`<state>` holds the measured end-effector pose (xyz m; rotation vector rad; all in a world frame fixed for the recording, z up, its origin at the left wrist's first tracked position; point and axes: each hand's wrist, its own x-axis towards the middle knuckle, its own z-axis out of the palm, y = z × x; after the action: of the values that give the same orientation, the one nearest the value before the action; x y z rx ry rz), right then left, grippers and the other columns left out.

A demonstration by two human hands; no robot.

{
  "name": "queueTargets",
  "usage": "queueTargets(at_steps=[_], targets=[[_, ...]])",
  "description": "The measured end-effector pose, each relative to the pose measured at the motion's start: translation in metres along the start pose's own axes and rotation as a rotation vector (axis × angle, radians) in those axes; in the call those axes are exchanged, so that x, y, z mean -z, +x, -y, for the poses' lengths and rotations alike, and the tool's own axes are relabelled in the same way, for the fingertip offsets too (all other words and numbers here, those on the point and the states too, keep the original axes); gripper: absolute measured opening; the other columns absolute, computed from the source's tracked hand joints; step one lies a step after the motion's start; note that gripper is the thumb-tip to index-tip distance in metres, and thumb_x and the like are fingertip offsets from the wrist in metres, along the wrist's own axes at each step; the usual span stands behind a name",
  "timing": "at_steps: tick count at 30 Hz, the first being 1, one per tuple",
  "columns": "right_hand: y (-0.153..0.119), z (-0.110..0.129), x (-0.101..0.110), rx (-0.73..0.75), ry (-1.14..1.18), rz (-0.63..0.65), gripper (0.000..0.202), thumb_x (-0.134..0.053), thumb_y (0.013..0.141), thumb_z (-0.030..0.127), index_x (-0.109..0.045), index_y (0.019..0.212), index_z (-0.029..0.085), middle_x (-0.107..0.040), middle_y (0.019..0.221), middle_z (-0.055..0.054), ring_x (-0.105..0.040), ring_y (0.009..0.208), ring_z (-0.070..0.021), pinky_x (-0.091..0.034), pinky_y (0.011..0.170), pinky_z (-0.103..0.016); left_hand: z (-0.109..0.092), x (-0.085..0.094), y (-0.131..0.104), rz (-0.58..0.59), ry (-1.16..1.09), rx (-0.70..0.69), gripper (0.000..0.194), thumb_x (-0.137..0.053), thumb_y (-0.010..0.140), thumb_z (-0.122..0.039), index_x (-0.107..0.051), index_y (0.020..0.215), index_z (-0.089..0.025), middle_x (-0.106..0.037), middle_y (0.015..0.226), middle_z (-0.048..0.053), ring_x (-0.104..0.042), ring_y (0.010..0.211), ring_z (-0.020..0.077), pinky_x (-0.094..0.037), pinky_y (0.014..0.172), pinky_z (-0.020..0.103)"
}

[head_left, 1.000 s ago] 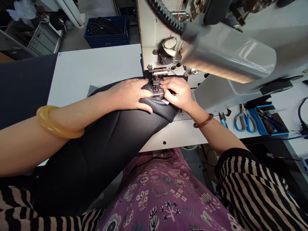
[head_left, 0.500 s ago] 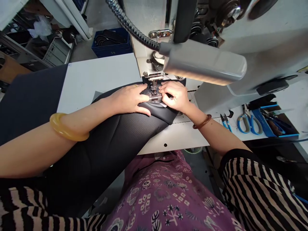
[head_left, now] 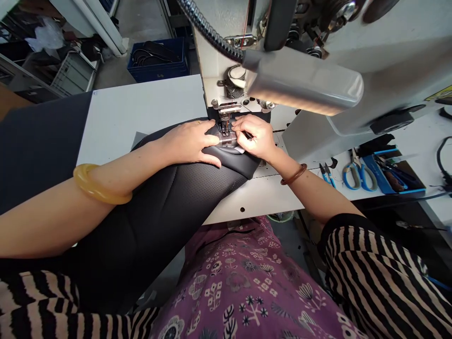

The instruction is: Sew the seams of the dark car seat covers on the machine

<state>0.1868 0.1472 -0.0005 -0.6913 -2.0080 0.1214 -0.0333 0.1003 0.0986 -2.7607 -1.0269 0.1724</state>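
Under the presser foot [head_left: 225, 126] of a sewing machine [head_left: 310, 134] lies a black leather-like cover [head_left: 197, 188], partly perforated, which drapes off the table towards my lap. My left hand [head_left: 189, 143] rests on it with fingers spread, just left of the foot. On the other side, my right hand [head_left: 256, 136] pinches the cover's edge close to the foot, thumb and fingers together. A small pale piece shows beneath the right thumb; what it is I cannot tell. The needle tip is hidden.
A lamp [head_left: 307, 82] on a flexible neck hangs over the sewing spot. To the right lie thread snips [head_left: 327, 175], blue-handled scissors [head_left: 359, 174] and a blue tool box [head_left: 395, 174]. A blue crate [head_left: 158, 66] stands on the floor behind the white table [head_left: 141, 108].
The view has shifted slightly. Both hands keep nearly the same place on the cover beside the presser foot, and the cover has barely moved.
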Motion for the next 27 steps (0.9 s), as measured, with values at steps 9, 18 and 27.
queueTargets(at_steps=[9,18,27], targets=[[-0.0022,0.0014,-0.0011,-0.060,0.042,-0.009,0.017,-0.047,0.081,0.024,-0.064,0.078,0.023,-0.075,0.094,-0.006,-0.072,0.096,-0.0207,-0.060,0.091,-0.039,-0.0012,-0.0010,-0.0008,-0.020,-0.070,0.016,0.057,-0.063,0.078,-0.070,-0.076,0.096,-0.017,-0.062,0.125,0.015,-0.063,0.112,0.0320,-0.052,0.097,0.042],[-0.0029,-0.0001,0.0002,-0.006,0.021,0.000,0.018,-0.048,0.084,0.024,-0.065,0.078,0.022,-0.075,0.094,-0.005,-0.071,0.098,-0.0205,-0.061,0.091,-0.040,0.0004,0.0002,-0.0036,-0.014,-0.012,-0.032,0.065,-0.048,0.087,-0.073,-0.074,0.102,-0.014,-0.058,0.133,0.019,-0.061,0.116,0.0329,-0.053,0.096,0.045],[-0.0045,-0.0028,0.0001,0.006,0.062,0.013,0.022,-0.045,0.087,0.021,-0.067,0.086,0.022,-0.074,0.101,-0.005,-0.069,0.104,-0.0194,-0.058,0.095,-0.039,0.0012,0.0007,-0.0008,-0.022,-0.111,0.026,0.056,-0.063,0.079,-0.070,-0.074,0.095,-0.018,-0.063,0.126,0.015,-0.064,0.111,0.0334,-0.054,0.095,0.044]])
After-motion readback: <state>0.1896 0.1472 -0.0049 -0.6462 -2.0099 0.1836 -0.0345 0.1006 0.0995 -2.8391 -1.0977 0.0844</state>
